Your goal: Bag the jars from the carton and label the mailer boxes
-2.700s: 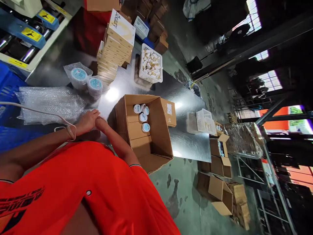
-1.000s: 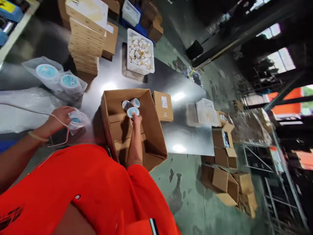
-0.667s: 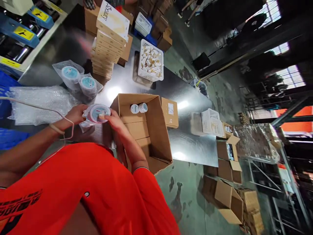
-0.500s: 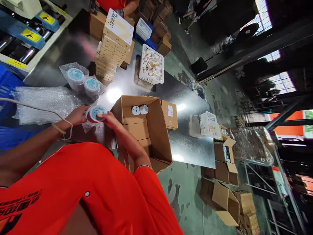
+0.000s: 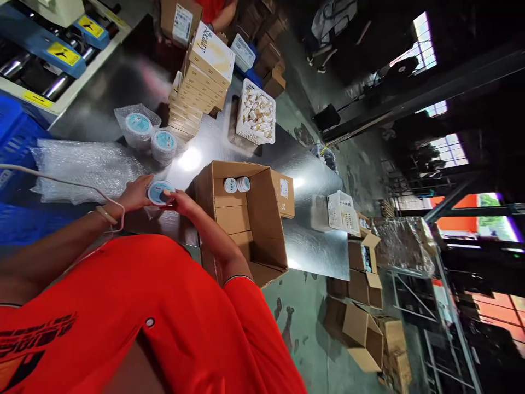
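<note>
A round container with a pale blue label (image 5: 159, 192) is held between both hands, left of the open cardboard box. My left hand (image 5: 138, 193) grips its left side. On its right side my right hand (image 5: 179, 202) closes round it, thumb on the label. Inside the open box (image 5: 266, 210) several round white containers (image 5: 241, 184) lie near the far wall. Two bubble-wrapped bundles with blue-labelled tops, a left one (image 5: 138, 125) and a right one (image 5: 164, 141), stand on the metal table just beyond my hands.
Flat bubble wrap (image 5: 86, 169) lies at the left under a cable. Stacked cartons (image 5: 211, 54) and a white basket of small items (image 5: 257, 116) stand farther back. A person handles a brown box (image 5: 180, 22) at the far side. Another white basket (image 5: 342, 212) is at right.
The view has shifted slightly. The held container sits more level, its dark reddish side less visible. The person across the table has a labelled brown box raised at the far edge.
</note>
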### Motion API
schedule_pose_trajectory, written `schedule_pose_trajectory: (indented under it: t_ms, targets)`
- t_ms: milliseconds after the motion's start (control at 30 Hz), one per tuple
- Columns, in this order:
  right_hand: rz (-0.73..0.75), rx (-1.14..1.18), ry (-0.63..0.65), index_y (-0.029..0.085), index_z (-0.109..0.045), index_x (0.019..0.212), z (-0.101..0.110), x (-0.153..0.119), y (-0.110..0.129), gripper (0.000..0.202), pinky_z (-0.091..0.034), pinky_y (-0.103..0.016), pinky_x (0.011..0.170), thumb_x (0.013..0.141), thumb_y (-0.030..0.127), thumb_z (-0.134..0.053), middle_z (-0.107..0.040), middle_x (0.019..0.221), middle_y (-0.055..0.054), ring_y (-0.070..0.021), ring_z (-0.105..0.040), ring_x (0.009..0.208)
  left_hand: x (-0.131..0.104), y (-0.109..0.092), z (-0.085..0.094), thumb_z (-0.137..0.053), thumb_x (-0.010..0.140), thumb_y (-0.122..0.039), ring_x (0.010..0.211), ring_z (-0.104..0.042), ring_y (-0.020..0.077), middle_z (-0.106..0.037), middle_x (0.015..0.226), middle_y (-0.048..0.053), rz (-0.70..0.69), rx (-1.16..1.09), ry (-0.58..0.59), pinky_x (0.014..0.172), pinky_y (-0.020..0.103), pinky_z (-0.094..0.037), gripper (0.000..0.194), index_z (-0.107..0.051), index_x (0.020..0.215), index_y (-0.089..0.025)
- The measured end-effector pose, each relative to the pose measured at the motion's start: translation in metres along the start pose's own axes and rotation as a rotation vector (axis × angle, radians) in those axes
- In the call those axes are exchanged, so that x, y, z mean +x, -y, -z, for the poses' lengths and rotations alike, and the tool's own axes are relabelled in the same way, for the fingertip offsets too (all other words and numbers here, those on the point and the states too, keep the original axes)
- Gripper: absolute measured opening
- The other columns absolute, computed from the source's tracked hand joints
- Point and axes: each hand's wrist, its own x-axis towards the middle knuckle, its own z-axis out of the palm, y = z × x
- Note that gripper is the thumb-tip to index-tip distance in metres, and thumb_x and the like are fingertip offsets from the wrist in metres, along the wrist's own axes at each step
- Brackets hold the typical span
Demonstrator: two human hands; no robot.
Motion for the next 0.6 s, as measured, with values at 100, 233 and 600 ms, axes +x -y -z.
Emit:
schedule_pose_trajectory:
  t_ms: [100,233,600]
  targets:
    - [-0.026,-0.063,0.029,0.017,-0.070,0.098,-0.001,0.004,-0.004,0.014,-0.067,-0.026,0.076,0.108,0.025,-0.076,-0.069,0.075,0.002,-0.0139,-0.068,0.069,-0.002,0.004,-0.001,-0.085,0.084,-0.025,0.166,-0.050,0.0396,-0.048,0.178,0.032,0.017,-0.017,0.016,0.136,0.049,-0.043,0.093,-0.051,0.166,0.003]
    - [0.013,-0.386,-0.001,0.017,-0.070,0.097,-0.002,0.001,0.002,0.022,-0.061,-0.023,0.067,0.111,0.034,-0.075,-0.071,0.076,0.001,-0.0140,-0.067,0.067,-0.004,0.007,-0.005,-0.085,0.075,-0.022,0.162,-0.057,0.0420,-0.056,0.173,0.030,0.044,-0.044,0.027,0.135,0.046,-0.047,0.093,-0.061,0.162,-0.001]
    - [0.047,-0.748,-0.050,0.018,-0.067,0.121,-0.014,-0.001,0.017,0.024,-0.059,-0.020,0.063,0.110,0.039,-0.076,-0.075,0.087,0.002,-0.0145,-0.073,0.076,-0.003,0.016,-0.003,-0.077,0.073,-0.008,0.146,-0.071,0.0394,-0.054,0.175,0.029,0.089,-0.118,0.024,0.123,0.047,-0.059,0.101,-0.052,0.172,-0.006]
